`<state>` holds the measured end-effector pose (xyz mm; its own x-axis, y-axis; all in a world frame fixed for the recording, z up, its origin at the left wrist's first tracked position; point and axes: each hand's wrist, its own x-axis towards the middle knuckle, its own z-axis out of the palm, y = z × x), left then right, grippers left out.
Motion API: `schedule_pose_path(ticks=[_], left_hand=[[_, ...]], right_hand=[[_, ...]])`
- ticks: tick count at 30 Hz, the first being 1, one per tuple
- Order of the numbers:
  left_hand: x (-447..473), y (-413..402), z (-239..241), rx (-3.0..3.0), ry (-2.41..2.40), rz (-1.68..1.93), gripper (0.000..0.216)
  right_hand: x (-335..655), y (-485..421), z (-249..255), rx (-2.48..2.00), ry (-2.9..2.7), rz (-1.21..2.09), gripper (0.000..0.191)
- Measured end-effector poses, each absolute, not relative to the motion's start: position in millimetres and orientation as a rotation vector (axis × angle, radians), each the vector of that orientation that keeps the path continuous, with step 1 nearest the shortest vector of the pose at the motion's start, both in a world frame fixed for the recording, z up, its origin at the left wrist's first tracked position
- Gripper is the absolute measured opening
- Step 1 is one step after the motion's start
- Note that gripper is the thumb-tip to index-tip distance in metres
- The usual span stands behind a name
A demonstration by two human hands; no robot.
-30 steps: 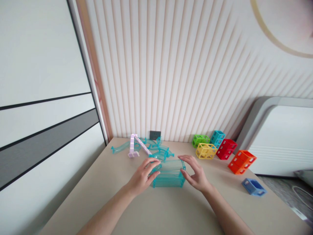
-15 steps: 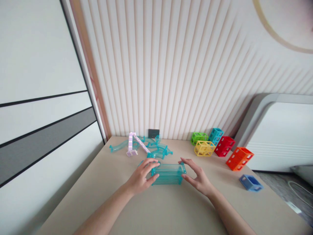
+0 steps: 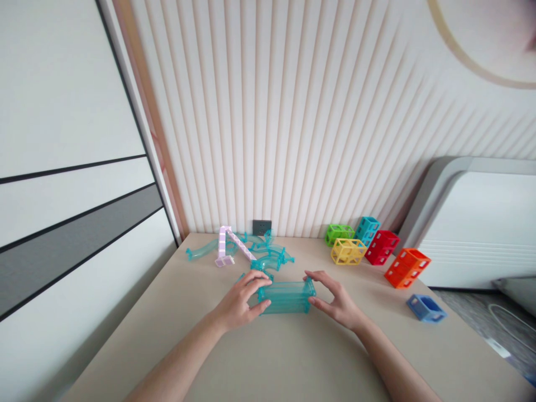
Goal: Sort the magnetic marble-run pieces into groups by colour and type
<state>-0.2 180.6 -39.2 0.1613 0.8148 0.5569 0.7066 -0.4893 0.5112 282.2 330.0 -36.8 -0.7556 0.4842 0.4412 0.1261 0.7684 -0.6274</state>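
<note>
A stack of straight translucent teal track pieces [image 3: 285, 297] lies crosswise on the table in front of me. My left hand [image 3: 245, 298] has thumb and fingers around its left end, and my right hand [image 3: 336, 298] grips the right end in the same way. Just behind the stack, curved teal track pieces [image 3: 272, 259] lie in a loose pile, partly hidden by my left fingers. A lilac folded strip with a ladder-like pattern [image 3: 223, 245] stands among them to the left.
Along the right of the table [image 3: 293, 357] stand open-framed blocks: green [image 3: 339, 234], yellow [image 3: 348, 252], teal [image 3: 367, 230], red [image 3: 382, 247], orange [image 3: 407, 268] and blue [image 3: 426, 309]. A black socket [image 3: 262, 227] sits on the ribbed wall behind. A white cabinet [image 3: 84, 262] rises at the left.
Both hands keep their places at the ends of the teal stack. The whole view has shifted slightly; nothing on the table has visibly been moved.
</note>
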Motion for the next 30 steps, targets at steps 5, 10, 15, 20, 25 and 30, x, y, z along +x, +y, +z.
schedule_pose_path(ticks=[5, 10, 15, 20, 25, 30], left_hand=[[-2, 181, -40, 2.282, 1.518, 1.244, 0.043], [-5, 180, -42, 2.268, 1.587, 1.226, 0.055], [-9, 180, -44, 2.261, 1.615, 1.204, 0.059], [-10, 180, -43, 2.263, 1.623, 1.207, 0.055], [-10, 181, -42, 2.283, 1.607, 1.199, 0.051], [-11, 180, -42, 2.285, 1.613, 1.19, 0.052]], right_hand=[[283, 331, -38, -0.431, -2.383, 0.797, 0.054], [284, 331, -40, -0.422, -2.367, 0.803, 0.062], [285, 332, -39, -0.443, -2.384, 0.827, 0.063], [283, 332, -38, -0.467, -2.424, 0.859, 0.053], [282, 330, -37, -0.505, -2.42, 0.852, 0.046], [281, 330, -38, -0.533, -2.412, 0.851, 0.047]])
